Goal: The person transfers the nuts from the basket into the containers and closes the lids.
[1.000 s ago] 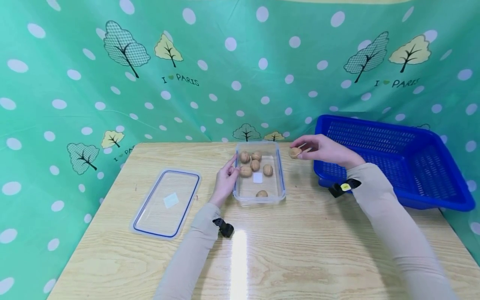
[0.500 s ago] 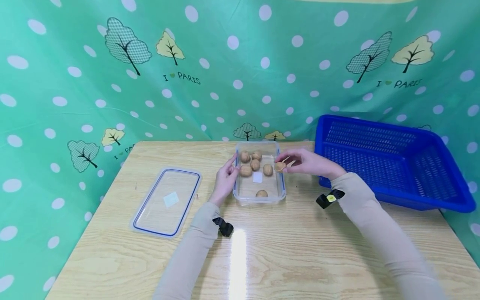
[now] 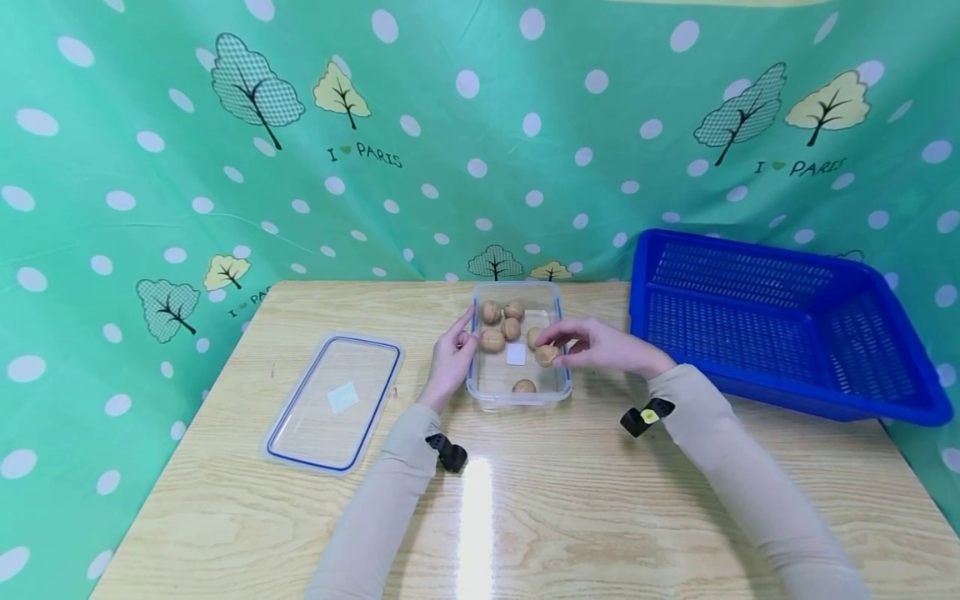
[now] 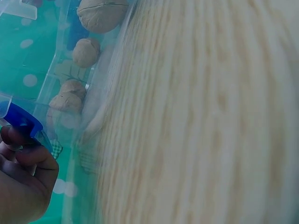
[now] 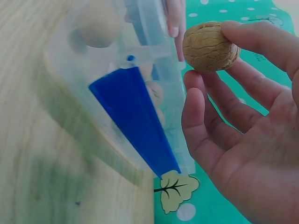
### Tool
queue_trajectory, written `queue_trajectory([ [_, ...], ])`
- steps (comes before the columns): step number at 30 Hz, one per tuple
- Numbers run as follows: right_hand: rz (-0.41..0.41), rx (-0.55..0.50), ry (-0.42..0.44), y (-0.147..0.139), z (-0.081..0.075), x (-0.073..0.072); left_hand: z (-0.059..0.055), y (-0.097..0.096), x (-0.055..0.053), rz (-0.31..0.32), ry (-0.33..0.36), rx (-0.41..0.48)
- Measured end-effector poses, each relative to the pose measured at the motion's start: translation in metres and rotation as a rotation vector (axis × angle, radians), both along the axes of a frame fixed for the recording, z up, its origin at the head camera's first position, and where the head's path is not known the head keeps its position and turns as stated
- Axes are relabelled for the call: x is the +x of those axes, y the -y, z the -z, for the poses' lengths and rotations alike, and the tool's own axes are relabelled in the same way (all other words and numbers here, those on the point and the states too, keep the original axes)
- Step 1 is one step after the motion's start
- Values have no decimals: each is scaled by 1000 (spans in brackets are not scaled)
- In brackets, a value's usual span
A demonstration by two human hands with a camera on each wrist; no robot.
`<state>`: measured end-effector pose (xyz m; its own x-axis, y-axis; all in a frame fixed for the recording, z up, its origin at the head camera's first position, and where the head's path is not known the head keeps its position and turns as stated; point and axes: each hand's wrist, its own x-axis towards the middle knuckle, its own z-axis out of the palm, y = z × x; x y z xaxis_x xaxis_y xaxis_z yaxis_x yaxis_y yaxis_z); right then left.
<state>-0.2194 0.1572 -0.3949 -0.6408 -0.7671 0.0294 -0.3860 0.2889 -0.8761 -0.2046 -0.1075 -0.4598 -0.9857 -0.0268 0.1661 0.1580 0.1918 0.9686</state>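
Note:
A clear plastic food container (image 3: 495,385) with a blue seal stands on the table, several walnuts (image 3: 492,341) lying inside. My left hand (image 3: 452,364) grips its left side; in the left wrist view the curled fingers (image 4: 39,161) hold the rim by a blue latch (image 4: 21,117). Over the container's right side, my right hand (image 3: 600,347) pinches a walnut (image 5: 210,46) between thumb and fingertips. That walnut partly covers another one (image 3: 533,336) in the head view. One more walnut (image 3: 524,387) sits alone at the container's near end.
Left of the container, its clear lid (image 3: 307,429) with a blue seal lies flat on the wooden table (image 3: 570,508). A large blue plastic basket (image 3: 787,392) stands at the right. Behind the table hangs a green dotted cloth (image 3: 420,92).
My right hand has carried the walnut leftward and toward me, from beside the blue basket to above the container's right side. The left hand has stayed on the container.

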Motion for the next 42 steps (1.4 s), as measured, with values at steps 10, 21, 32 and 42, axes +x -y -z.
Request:
queue_trajectory([
  [10,-16,-6,37,2,1,3,1,2,1,-16,29,9],
  [21,-25,-90,42,7,0,3,2,8,2,-15,31,0],
  [32,22,-133,74,14,0,5,-2,10,4,25,37,-70],
  [42,111,-144,88,14,-4,6,-7,9,1,57,37,-165],
])
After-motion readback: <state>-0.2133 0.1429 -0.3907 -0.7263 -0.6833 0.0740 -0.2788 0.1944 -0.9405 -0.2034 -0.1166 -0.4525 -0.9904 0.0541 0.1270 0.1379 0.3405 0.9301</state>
